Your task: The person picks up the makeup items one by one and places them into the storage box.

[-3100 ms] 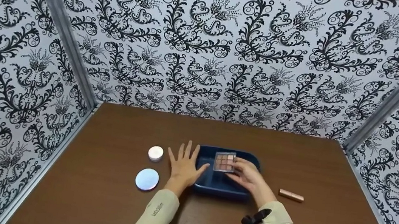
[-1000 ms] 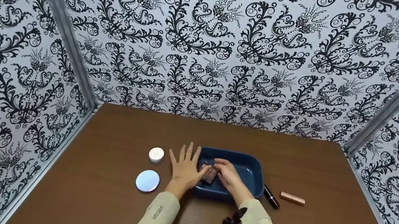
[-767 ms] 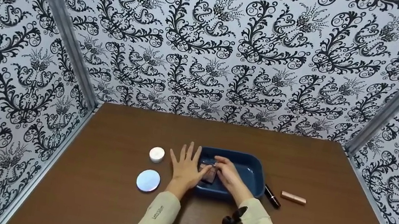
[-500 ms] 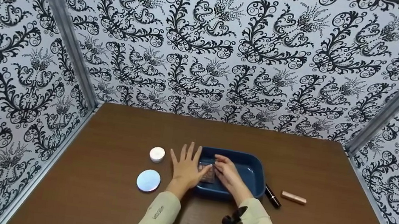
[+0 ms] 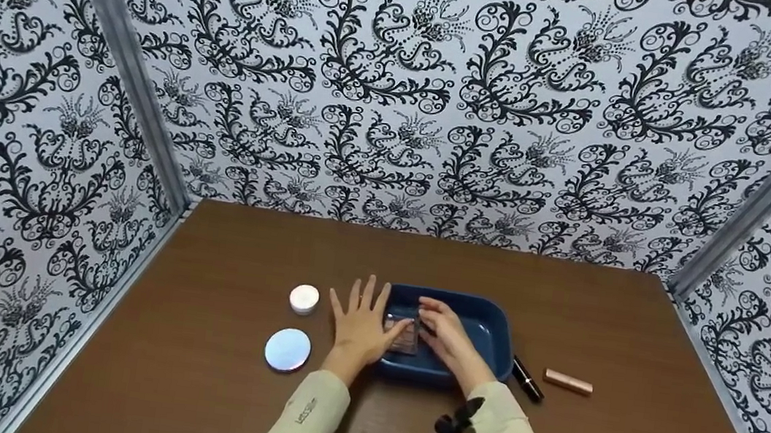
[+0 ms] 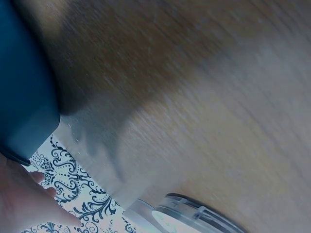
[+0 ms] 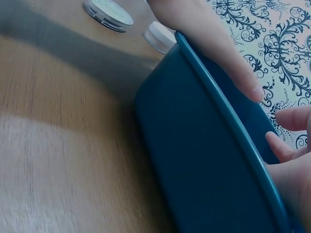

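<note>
A dark blue tray (image 5: 460,384) stands on the wooden table. Inside its left part lies an eyeshadow palette (image 5: 404,342) with a clear lid. My left hand (image 5: 355,334) spreads straight fingers at the tray's left rim, its thumb reaching over the palette. My right hand (image 5: 448,338) is inside the tray just right of the palette, fingertips close to its edge. In the right wrist view the thumb and fingers of my right hand (image 7: 294,145) stand apart, and the tray wall (image 7: 204,145) hides the palette.
Left of the tray are a small white-lidded jar (image 5: 304,298) and a round shiny compact (image 5: 287,349). To the right lie a black tube (image 5: 527,379) and a rose-gold tube (image 5: 567,381). Patterned walls (image 5: 400,100) close off the back and sides.
My right hand lowered the palette into the tray and shifted it to the left part, where it now lies flatter. The right hand has since eased slightly right; the left stays spread.
</note>
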`<state>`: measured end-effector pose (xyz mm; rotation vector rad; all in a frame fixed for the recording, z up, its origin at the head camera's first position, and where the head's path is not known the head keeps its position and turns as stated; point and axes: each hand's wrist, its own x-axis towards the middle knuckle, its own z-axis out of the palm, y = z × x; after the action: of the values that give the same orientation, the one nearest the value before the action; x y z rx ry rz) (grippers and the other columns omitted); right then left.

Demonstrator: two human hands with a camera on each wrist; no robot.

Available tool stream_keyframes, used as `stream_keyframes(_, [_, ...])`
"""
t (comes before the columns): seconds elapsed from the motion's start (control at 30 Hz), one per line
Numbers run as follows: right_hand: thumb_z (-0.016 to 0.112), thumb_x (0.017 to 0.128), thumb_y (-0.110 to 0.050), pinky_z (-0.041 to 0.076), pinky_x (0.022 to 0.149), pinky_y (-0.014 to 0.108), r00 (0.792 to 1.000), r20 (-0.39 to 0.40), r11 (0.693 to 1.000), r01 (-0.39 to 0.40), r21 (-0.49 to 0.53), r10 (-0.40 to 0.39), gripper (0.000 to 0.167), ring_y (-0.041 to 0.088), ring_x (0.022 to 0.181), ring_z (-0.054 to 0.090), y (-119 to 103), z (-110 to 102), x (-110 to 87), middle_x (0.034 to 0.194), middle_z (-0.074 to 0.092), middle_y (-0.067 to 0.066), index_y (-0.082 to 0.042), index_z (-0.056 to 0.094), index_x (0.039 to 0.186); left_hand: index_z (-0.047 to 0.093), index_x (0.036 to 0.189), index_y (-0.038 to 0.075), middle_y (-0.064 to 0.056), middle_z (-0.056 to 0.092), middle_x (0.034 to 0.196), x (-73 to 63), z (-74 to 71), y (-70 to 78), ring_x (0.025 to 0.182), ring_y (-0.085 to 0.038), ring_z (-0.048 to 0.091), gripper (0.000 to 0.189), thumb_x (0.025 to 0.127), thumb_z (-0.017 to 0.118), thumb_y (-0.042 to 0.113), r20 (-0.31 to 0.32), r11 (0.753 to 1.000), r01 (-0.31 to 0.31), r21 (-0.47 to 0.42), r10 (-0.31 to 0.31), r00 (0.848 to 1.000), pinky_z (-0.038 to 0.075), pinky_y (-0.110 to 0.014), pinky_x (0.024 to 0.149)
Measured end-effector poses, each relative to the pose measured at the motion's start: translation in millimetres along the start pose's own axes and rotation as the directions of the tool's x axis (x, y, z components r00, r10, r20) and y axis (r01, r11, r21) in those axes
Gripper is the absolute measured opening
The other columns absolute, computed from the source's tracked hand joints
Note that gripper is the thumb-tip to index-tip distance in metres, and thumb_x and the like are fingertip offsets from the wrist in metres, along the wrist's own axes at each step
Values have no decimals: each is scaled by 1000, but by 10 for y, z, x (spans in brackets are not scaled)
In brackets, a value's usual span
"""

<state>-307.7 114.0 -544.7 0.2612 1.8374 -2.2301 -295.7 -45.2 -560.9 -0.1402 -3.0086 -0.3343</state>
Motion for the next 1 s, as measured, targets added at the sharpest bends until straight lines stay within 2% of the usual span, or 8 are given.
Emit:
stream_keyframes(0.1, [48, 99, -2, 38, 110, 51, 1000, 4, 1000, 5, 5, -5, 41, 29, 122, 45, -12, -32, 1, 128, 50, 17, 9, 44, 139, 26, 159, 27, -6, 20, 168, 9, 1, 3, 155, -33, 16, 86, 91, 30, 80, 4, 1000, 1, 0, -1, 1000, 5, -71, 118])
stream_keyframes(0.23, [46, 100, -3, 32, 117, 56, 999, 36, 1000, 13, -8, -13, 43, 37, 136, 40, -25, -80, 3, 143, 42, 26, 9, 40, 141, 24, 160, 28, -5, 18, 168, 21, 7, 5, 156, -32, 15, 86, 91, 32, 79, 14, 1000, 5, 1, -5, 1000, 3, -70, 119])
stream_keyframes(0.33, [45, 100, -2, 30, 118, 58, 999, 49, 1000, 20, -14, -19, 43, 41, 141, 37, -36, -104, 0, 147, 39, 29, 9, 39, 141, 23, 160, 28, -5, 18, 168, 24, 11, 3, 156, -31, 15, 85, 91, 35, 78, 21, 1000, 10, -4, -10, 1000, 1, -70, 119])
stream_keyframes(0.47, [46, 100, -2, 33, 117, 57, 999, 47, 1000, 18, -16, -18, 43, 42, 141, 39, -48, -132, -9, 145, 43, 29, 9, 41, 141, 25, 159, 28, -5, 21, 168, 18, 16, 0, 156, -32, 16, 85, 91, 38, 76, 16, 1000, 10, -8, -10, 1000, 2, -71, 119])
stream_keyframes(0.67, [50, 100, -6, 37, 115, 55, 998, 58, 999, 5, -31, -3, 44, 44, 139, 43, -76, -176, -27, 141, 50, 25, 8, 42, 141, 23, 160, 29, -4, 19, 168, 35, 29, -13, 156, -31, 15, 86, 90, 34, 79, 19, 1000, 11, 8, -11, 1000, 3, -70, 119])
stream_keyframes(1.0, [54, 100, -11, 47, 108, 50, 997, 76, 997, -7, -81, 13, 46, 44, 136, 48, -113, -223, -97, 142, 51, 26, 4, 42, 142, 25, 159, 28, -6, 21, 168, 29, 46, -11, 156, -32, 16, 86, 90, 35, 78, 9, 1000, 4, -20, -4, 1000, 0, -71, 118])
